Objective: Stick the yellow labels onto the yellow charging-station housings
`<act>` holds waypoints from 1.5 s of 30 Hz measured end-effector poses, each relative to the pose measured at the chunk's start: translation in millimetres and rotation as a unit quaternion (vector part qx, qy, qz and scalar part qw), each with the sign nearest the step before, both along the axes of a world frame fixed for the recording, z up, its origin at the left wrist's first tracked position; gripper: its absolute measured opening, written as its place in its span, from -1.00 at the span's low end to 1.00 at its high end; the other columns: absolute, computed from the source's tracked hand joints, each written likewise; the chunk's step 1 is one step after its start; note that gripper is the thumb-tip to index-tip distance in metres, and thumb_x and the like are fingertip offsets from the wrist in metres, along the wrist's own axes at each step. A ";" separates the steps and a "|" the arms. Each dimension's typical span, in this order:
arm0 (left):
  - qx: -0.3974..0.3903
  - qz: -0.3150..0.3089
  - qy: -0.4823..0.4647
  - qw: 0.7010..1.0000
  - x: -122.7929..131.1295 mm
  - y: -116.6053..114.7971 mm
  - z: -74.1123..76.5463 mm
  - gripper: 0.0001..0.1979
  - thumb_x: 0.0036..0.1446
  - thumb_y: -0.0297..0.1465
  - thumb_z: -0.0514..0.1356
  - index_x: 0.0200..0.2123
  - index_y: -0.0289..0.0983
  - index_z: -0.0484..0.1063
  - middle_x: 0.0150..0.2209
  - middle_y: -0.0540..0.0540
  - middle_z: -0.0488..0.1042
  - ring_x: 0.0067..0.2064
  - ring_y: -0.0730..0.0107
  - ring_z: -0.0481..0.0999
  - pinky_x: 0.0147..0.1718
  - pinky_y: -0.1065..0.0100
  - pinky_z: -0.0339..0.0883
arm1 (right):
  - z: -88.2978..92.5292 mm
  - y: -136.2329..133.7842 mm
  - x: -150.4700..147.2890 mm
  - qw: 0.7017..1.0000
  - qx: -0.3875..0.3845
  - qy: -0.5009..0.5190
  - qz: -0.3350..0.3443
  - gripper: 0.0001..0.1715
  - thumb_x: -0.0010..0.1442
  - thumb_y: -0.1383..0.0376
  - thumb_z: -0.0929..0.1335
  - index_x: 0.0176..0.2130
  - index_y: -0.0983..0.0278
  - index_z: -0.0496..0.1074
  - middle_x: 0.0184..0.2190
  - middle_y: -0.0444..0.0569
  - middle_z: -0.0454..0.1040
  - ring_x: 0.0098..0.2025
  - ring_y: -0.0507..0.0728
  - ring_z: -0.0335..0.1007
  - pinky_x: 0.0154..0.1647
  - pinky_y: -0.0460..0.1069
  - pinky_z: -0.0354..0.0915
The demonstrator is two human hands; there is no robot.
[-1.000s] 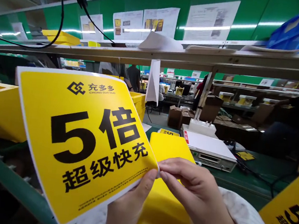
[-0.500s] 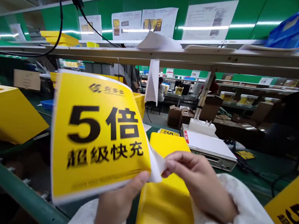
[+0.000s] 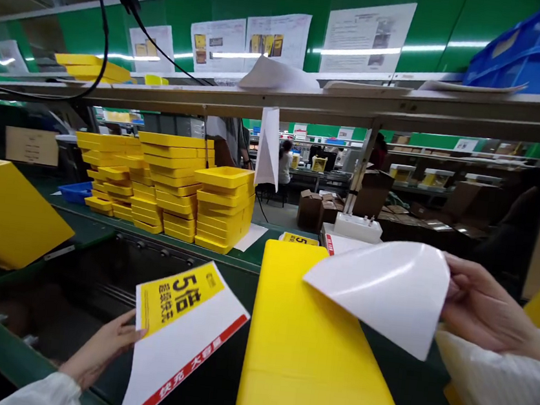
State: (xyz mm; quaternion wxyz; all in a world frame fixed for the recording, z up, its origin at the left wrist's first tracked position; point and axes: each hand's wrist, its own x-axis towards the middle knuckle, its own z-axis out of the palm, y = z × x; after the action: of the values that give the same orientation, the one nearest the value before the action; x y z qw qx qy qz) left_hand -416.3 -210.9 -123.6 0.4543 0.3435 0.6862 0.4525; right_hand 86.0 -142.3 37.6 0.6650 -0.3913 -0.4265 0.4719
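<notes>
My left hand, low on the left, grips the edge of a printed sheet with a yellow printed area, a white area and a red strip. At the right, my right hand pinches a glossy white curved sheet, whose printed side, if any, is hidden. That curved sheet hangs over the far right part of a large yellow box-shaped piece, which lies between my hands.
Stacks of yellow trays stand beyond the hands, with a blue bin beside them. Another yellow housing is at the left. A shelf spans above. A white power strip sits behind the box.
The yellow label sheet held between both hands is gone from the centre. My left hand has moved down-left with a printed sheet, and my right hand up-right with a white curved sheet.
</notes>
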 end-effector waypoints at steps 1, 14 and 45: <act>-0.022 -0.016 0.061 0.998 -6.5 2.0 -9.1 -0.05 -0.33 -0.18 0.37 0.11 -0.42 0.06 -0.38 -0.21 0.56 -0.23 -0.06 0.53 -0.24 0.14 0.42 | 2.2 0.1 5.1 0.999 -0.012 0.029 -0.020 -0.84 -0.28 0.31 0.47 -0.58 0.28 0.44 -0.65 -0.13 0.22 -0.69 -0.12 -0.04 -0.84 -0.23 -0.03; 0.367 -0.219 -0.067 0.902 224.0 29.4 182.4 -0.76 -0.07 -0.26 0.27 -0.35 -0.24 0.35 -0.41 0.03 0.40 -0.35 0.45 0.39 -0.35 0.46 0.27 | 10.0 -50.6 -122.7 0.713 0.499 -0.481 -0.105 -0.84 0.14 0.44 0.28 -0.29 0.27 0.44 -0.27 0.03 0.51 -0.17 0.11 0.42 -0.12 -0.01 0.36; 0.223 -0.158 -0.112 0.955 205.8 47.5 122.3 -0.79 -0.19 -0.29 0.34 -0.58 -0.28 0.42 -0.52 0.02 0.39 -0.43 0.46 0.31 -0.39 0.42 0.17 | -34.3 -14.4 -68.8 0.979 -0.111 -0.144 0.093 -0.54 -0.28 0.01 0.51 -0.53 0.28 0.38 -0.52 -0.12 0.36 -0.45 0.01 0.17 -0.49 -0.09 0.08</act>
State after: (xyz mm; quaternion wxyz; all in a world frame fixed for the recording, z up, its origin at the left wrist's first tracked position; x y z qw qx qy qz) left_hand -210.5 -163.5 -1.4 0.5059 0.4869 0.4496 0.5522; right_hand 17.2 -156.7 3.2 0.5024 -0.4855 -0.4969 0.5148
